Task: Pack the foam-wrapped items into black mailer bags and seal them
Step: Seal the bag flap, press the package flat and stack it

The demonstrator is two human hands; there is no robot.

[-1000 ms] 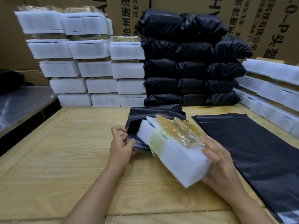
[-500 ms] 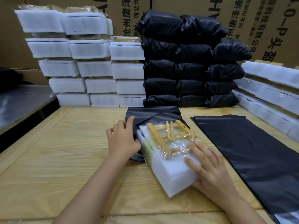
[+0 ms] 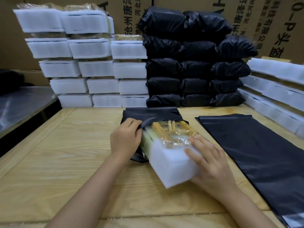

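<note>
Left hand (image 3: 125, 139) pinches bag (image 3: 148, 113) mouth edge; right hand (image 3: 212, 163) lies open, flat on foam item (image 3: 172, 163), whose far end sits inside bag.

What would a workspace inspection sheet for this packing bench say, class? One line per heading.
Surface: wooden table, bare at left.
Job's things: foam-wrapped item partly inside open mailer bag; flat bags at right.
Clutter: nothing seen.
Grippers: left hand pinches the bag's mouth; right hand presses the item.
Cables: nothing seen.
Surroundings: white foam stack, packed black stack, cardboard boxes.
</note>
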